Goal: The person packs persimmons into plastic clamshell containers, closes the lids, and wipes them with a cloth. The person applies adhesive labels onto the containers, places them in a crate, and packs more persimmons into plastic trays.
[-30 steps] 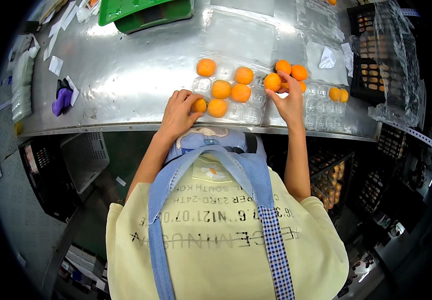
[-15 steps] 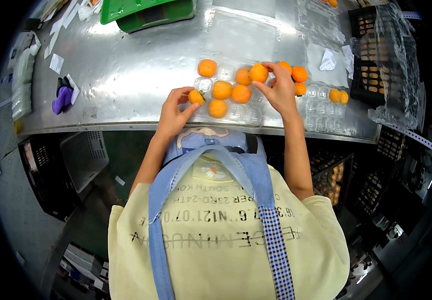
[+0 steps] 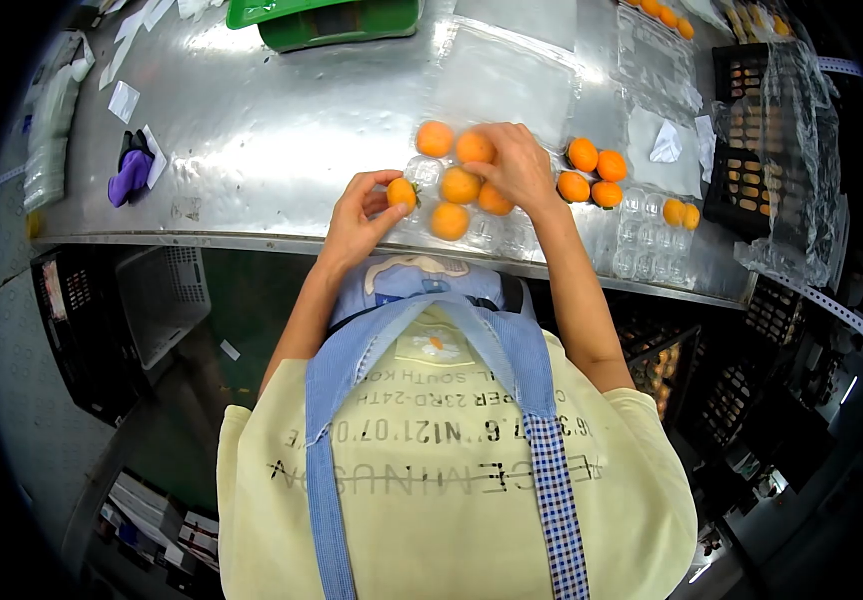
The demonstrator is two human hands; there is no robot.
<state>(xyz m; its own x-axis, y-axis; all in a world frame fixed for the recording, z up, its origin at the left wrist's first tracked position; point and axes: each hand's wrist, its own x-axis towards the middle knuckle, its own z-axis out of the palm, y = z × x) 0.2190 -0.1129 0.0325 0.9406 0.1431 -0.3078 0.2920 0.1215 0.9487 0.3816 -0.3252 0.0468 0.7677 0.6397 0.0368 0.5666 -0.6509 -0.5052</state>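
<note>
My left hand (image 3: 360, 217) pinches a persimmon (image 3: 403, 195) with a green leafy top, held at the left edge of a clear plastic tray with round cells (image 3: 423, 171). My right hand (image 3: 522, 170) is over the tray's far part, thumb and fingers closed round a slightly blurred persimmon (image 3: 475, 146). Several others sit in the tray: one at the far left corner (image 3: 434, 139), one in the middle (image 3: 461, 185), one nearer me (image 3: 450, 221), and one partly under my right hand (image 3: 495, 200). That hand hides some cells.
Right of the tray stand several loose persimmons (image 3: 592, 172) and another clear tray (image 3: 642, 235) with two small orange fruits. Black crates (image 3: 737, 130) under plastic film line the right edge. A green bin (image 3: 342, 25) is at the back, a purple object (image 3: 132, 177) at the left.
My right hand has moved left and its fingers now close round a persimmon further left over the tray. The left hand keeps its persimmon. The whole view has shifted slightly.
</note>
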